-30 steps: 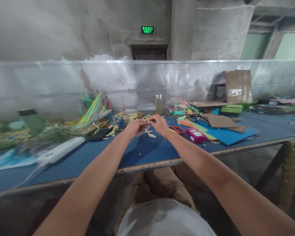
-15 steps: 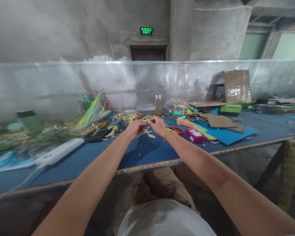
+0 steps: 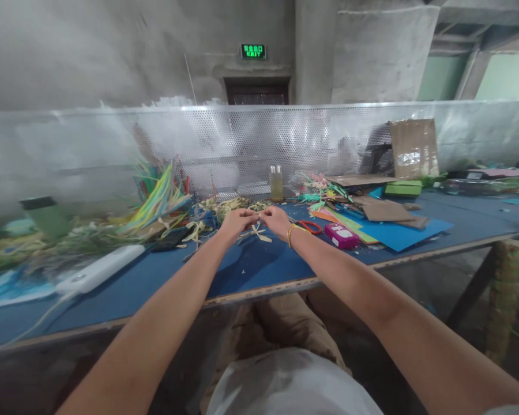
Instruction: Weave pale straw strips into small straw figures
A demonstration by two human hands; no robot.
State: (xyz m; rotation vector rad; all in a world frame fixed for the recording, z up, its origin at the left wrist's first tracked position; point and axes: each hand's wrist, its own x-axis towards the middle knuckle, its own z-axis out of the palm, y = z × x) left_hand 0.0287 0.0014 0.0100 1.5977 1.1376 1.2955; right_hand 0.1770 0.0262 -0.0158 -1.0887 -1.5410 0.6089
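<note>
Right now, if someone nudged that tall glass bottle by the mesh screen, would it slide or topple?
The glass bottle stands upright, tall and narrow, so it would probably tip rather than slide. The yellowish liquid inside likely adds weight low down, which may steady it slightly. Being glass, it could break.

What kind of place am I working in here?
Probably a craft workshop in an industrial building: a blue bench strewn with coloured strips and paper sheets, bare concrete walls, an exit sign.

"EXIT" on green sign (image 3: 253,51)

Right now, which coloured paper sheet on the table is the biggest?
The blue sheet, lying flat at the right of the paper pile. It spreads much wider than the green and orange sheets tucked beside it.
</note>
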